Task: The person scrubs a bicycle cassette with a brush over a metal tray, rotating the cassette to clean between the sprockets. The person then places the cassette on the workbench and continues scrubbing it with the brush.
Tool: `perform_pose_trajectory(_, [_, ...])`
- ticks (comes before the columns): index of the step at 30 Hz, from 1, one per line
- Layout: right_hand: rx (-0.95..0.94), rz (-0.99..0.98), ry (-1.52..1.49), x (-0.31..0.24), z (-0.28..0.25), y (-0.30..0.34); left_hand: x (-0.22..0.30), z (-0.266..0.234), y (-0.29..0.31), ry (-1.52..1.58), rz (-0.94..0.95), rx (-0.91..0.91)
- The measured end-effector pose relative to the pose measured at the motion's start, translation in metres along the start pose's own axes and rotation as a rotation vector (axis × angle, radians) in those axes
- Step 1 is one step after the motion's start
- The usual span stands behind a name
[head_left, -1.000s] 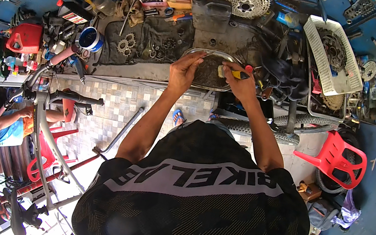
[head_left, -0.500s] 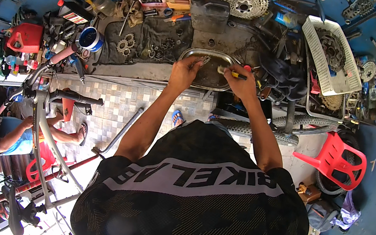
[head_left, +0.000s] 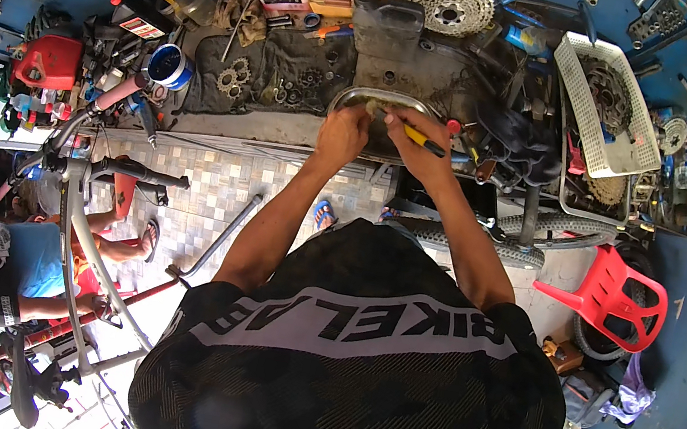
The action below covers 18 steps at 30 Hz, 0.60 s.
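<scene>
Over a shallow metal tray (head_left: pixel 396 97) on the workbench, my two hands work close together. My left hand (head_left: pixel 343 134) is closed, its fingertips pinching a small metal part that they mostly hide. My right hand (head_left: pixel 421 156) grips a small brush with a yellow and black handle (head_left: pixel 423 140). The brush's head end meets the left fingertips, and its handle slants down to the right. Dark liquid seems to lie in the tray, mostly covered by my hands.
Left of the tray, sprockets (head_left: pixel 233 77) and small parts lie on a dark cloth. A large cassette (head_left: pixel 450 2) stands behind, near a dark container (head_left: pixel 387 27). On the right are a white basket (head_left: pixel 638 161) and a red chair (head_left: pixel 614 294). A person sits beyond the bike frame (head_left: pixel 87 234).
My right hand has moved left, bringing the brush against the part in my left hand. The left hand has turned, hiding the part. The seated person has shifted an arm down.
</scene>
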State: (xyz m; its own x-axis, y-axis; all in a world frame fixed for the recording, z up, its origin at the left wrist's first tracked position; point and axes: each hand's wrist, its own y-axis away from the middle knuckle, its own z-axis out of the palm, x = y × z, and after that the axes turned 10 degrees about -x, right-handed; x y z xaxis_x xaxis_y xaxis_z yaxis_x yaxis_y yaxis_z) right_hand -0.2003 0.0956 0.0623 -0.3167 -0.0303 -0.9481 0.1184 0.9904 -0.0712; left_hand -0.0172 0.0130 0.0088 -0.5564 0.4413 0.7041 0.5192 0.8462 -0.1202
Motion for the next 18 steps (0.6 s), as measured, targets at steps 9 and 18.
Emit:
perform_pose_trajectory(9, [0.024, 0.137, 0.257, 0.038, -0.017, 0.004, -0.015, -0.001, -0.007, 0.408, -0.179, 0.005])
perform_pose_trajectory(18, [-0.007, 0.131, 0.369, 0.052, -0.028, 0.006, -0.01, 0.002, -0.016, 1.081, -0.34, -0.085])
